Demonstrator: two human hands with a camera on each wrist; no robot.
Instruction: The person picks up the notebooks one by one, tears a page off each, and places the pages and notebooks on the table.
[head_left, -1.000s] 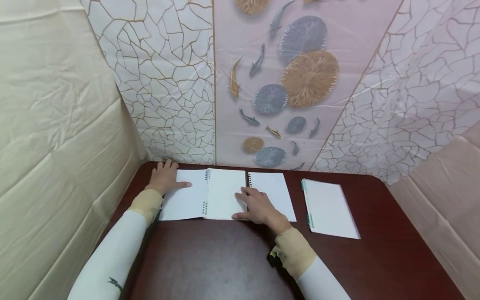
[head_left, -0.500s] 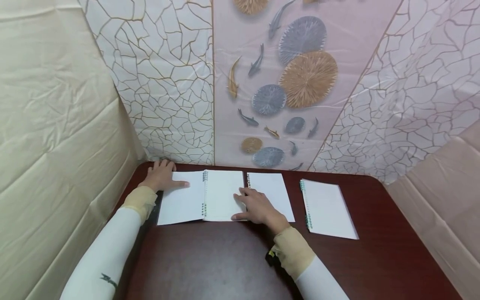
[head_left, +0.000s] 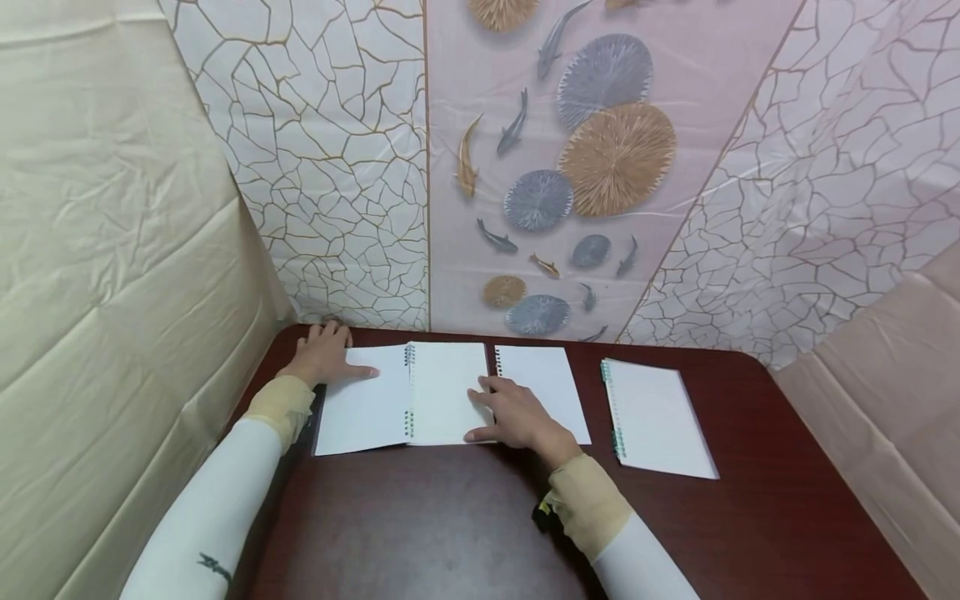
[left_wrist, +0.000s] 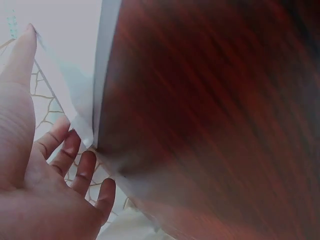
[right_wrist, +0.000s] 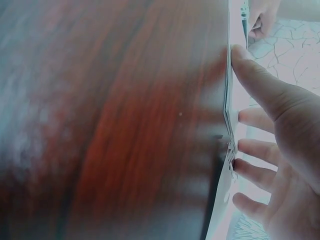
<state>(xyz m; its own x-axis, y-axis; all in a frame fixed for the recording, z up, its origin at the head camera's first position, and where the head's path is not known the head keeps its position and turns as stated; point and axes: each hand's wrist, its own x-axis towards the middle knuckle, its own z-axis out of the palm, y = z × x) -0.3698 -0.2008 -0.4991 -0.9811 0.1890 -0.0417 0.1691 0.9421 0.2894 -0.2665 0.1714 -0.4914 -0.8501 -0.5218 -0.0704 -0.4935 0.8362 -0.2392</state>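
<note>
A spiral notebook (head_left: 448, 400) lies open near the table's far edge, white pages on both sides of its rings. My left hand (head_left: 322, 357) is at its far left corner, fingers spread and the thumb resting on the left page (head_left: 363, 417). In the left wrist view the fingers reach past the edge of that paper (left_wrist: 75, 75). My right hand (head_left: 516, 412) rests with spread fingers on the notebook's right edge, thumb at its near corner. Partly beneath that hand lies a second notebook (head_left: 551, 387) with dark rings.
To the right, a third notebook (head_left: 660, 417) with green rings lies slightly turned on the dark red table (head_left: 420, 517). A patterned wall covering (head_left: 352, 208) rises behind the table. Beige cloth (head_left: 127, 250) hangs along the left side.
The left hand has shifted slightly left and then stayed there. The left page's near edge has come a little toward me. The right hand looks still.
</note>
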